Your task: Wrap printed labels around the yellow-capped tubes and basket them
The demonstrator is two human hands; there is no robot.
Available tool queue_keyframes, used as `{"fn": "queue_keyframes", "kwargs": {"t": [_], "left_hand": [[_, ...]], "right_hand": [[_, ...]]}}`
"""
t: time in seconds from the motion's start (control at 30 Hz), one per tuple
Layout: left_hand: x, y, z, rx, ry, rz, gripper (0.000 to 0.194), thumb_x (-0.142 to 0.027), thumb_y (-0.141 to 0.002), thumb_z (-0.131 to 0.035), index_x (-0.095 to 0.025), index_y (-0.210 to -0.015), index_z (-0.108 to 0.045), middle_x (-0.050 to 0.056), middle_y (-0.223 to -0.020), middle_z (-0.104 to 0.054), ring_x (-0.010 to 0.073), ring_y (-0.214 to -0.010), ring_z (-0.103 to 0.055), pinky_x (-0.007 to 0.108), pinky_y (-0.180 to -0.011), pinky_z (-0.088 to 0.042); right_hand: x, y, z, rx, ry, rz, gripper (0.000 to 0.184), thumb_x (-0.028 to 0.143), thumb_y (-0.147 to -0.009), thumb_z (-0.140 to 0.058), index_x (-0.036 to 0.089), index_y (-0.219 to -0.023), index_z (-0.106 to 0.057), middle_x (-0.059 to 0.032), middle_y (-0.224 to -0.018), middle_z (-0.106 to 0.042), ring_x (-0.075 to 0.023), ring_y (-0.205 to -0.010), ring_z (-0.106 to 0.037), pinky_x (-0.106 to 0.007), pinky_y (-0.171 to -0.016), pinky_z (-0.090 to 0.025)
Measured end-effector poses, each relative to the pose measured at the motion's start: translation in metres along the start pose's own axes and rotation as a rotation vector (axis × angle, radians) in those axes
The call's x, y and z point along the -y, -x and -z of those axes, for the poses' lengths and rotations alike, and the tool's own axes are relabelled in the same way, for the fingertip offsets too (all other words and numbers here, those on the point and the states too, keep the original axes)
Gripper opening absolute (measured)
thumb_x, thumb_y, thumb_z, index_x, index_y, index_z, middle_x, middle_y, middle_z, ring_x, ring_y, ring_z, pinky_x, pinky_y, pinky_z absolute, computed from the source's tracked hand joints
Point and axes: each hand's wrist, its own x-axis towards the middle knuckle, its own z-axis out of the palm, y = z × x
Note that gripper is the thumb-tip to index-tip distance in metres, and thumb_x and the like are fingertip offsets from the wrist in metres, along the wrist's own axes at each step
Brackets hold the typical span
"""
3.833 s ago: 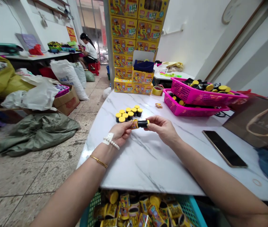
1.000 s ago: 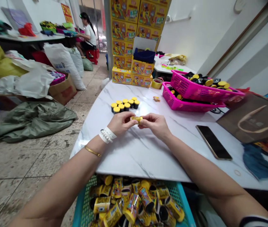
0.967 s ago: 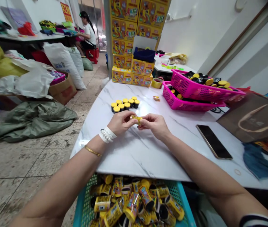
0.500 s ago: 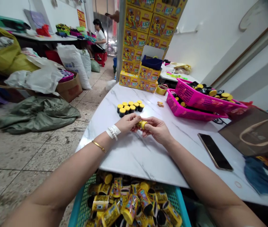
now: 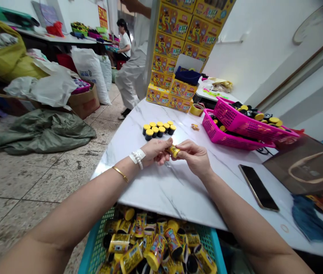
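Between my two hands, just above the marble-patterned table (image 5: 161, 190), is a small yellow printed cup (image 5: 174, 151). My left hand (image 5: 157, 150) grips its left end with thumb and fingers. On its right end, the thumb and fingers of my right hand (image 5: 194, 156) are closed too. Beyond my hands stands a cluster of black cups with yellow lids (image 5: 155, 131), upright in rows. Below the table's front edge, a teal basket (image 5: 220, 251) is filled with similar yellow printed cups (image 5: 157, 247), lying jumbled.
Pink baskets (image 5: 235, 125) of black and yellow parts sit at the right, near a phone (image 5: 258, 187) and a brown paper bag (image 5: 306, 163). Printed yellow boxes (image 5: 174, 23) are stacked behind a tape roll (image 5: 196, 110). One person (image 5: 134, 68) stands past the boxes; another (image 5: 124, 42) sits farther back.
The yellow cup has tilted a little in my hands, which still hold it. A person has stepped into view beside the stacked boxes. The camera view has shifted slightly.
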Motion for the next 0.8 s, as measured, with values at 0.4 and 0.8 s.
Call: {"fn": "queue_keyframes", "kwargs": {"t": [0.4, 0.8], "left_hand": [[-0.0004, 0.0000, -0.0029, -0.012, 0.047, -0.023, 0.052, -0.063, -0.077, -0.071, -0.011, -0.078, -0.065, 0.003, -0.057, -0.064, 0.0078, -0.037, -0.054, 0.017, -0.035, -0.041], [-0.0017, 0.0006, -0.0009, -0.002, -0.001, 0.101, 0.045, -0.057, -0.084, -0.067, -0.013, -0.077, -0.064, 0.002, -0.050, -0.061, 0.0075, -0.030, -0.046, 0.017, -0.029, -0.033]], "right_hand": [[0.0023, 0.0019, -0.0015, 0.023, 0.026, 0.006, 0.016, 0.027, -0.071, -0.086, 0.021, -0.082, -0.076, 0.0015, -0.094, -0.057, -0.0137, -0.067, -0.071, -0.036, -0.060, -0.069], [0.0034, 0.0027, -0.0008, 0.100, 0.074, -0.017, 0.016, 0.031, -0.071, -0.085, 0.022, -0.082, -0.077, 0.0002, -0.093, -0.052, -0.0129, -0.072, -0.068, -0.035, -0.064, -0.069]]}}
